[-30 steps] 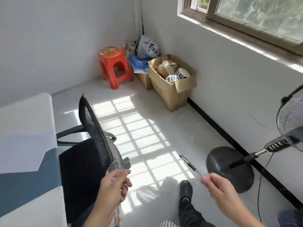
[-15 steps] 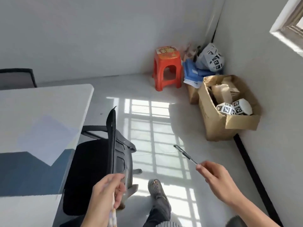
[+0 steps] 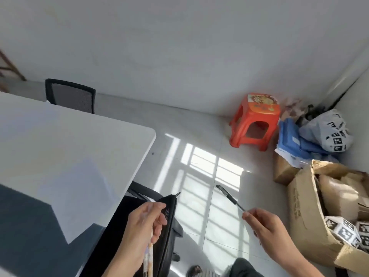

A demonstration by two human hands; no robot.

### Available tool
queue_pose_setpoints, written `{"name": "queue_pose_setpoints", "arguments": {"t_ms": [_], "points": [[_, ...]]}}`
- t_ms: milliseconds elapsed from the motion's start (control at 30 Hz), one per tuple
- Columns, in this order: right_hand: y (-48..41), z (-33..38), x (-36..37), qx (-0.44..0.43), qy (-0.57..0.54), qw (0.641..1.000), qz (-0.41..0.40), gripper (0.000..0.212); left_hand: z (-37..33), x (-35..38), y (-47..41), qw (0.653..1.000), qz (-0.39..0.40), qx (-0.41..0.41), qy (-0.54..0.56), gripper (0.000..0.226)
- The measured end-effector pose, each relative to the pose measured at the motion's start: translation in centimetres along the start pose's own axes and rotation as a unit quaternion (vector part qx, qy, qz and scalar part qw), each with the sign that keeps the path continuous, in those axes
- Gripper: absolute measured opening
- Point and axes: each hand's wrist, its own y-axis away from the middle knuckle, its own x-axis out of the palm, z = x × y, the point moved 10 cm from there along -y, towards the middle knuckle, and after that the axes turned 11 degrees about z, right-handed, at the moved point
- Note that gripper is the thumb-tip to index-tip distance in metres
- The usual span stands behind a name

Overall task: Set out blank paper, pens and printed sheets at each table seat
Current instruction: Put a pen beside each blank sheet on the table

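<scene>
Notes table point(image 3: 79, 132) with blank sheet point(image 3: 89, 196) at near seat. Notes left hand point(image 3: 143, 226) curled round what may be spare pens point(image 3: 148, 256); right hand point(image 3: 267, 226) pinching black pen point(image 3: 229, 198) by its end over floor point(image 3: 199, 136) (slim hold: risks dropping mid-swing).

Pinching a black pen point(image 3: 229, 197) by its end in the right grip point(image 3: 265, 226), well right of the tabletop point(image 3: 60, 136); holding a patterned stick point(image 3: 148, 256) in the left grip point(image 3: 143, 224), just off the tabletop's right edge, before a black chair back point(image 3: 167, 232); with a pale sheet point(image 3: 83, 196) on the tabletop.
</scene>
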Motion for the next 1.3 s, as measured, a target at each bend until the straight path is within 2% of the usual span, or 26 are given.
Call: {"name": "queue_pose_setpoints", "arguments": {"t_ms": [233, 400, 533, 667, 833, 933, 1133, 1300], "points": [[-14.7, 5.0, 1.6, -0.024, 0.060, 0.988, 0.137, 0.022, -0.2, -5.5, -6.2, 0.985, -0.156, -0.025, 0.072, 0.014], [-26.7, 8.4, 0.9, -0.044, 0.070, 0.975, 0.204, 0.024, -1.7, -5.6, -12.2, 0.964, -0.237, -0.045, 0.108, 0.014], [-34.9, 12.2, 1.3, -0.052, 0.094, 0.953, 0.283, 0.027, -5.0, -4.8, -15.8, 0.945, -0.288, -0.033, 0.151, 0.016], [-41.6, 17.3, 4.1, -0.078, 0.153, 0.922, 0.348, 0.027, -5.3, -5.5, -15.5, 0.913, -0.356, -0.033, 0.198, 0.017], [-45.0, 23.2, 12.4, -0.164, 0.250, 0.856, 0.421, 0.016, -3.7, -7.3, -12.5, 0.856, -0.451, -0.026, 0.249, 0.021], [-45.2, 24.9, 18.7, -0.180, 0.288, 0.822, 0.456, 0.009, -2.4, -8.8, -11.3, 0.827, -0.484, -0.018, 0.286, 0.026], [-44.0, 29.6, 29.7, -0.219, 0.336, 0.788, 0.466, 0.005, -3.3, -13.7, -10.1, 0.797, -0.512, 0.041, 0.317, 0.034], [-44.2, 30.8, 37.4, -0.237, 0.413, 0.752, 0.456, 0.014, -4.2, -16.8, -9.5, 0.784, -0.527, 0.057, 0.323, 0.037]]}}
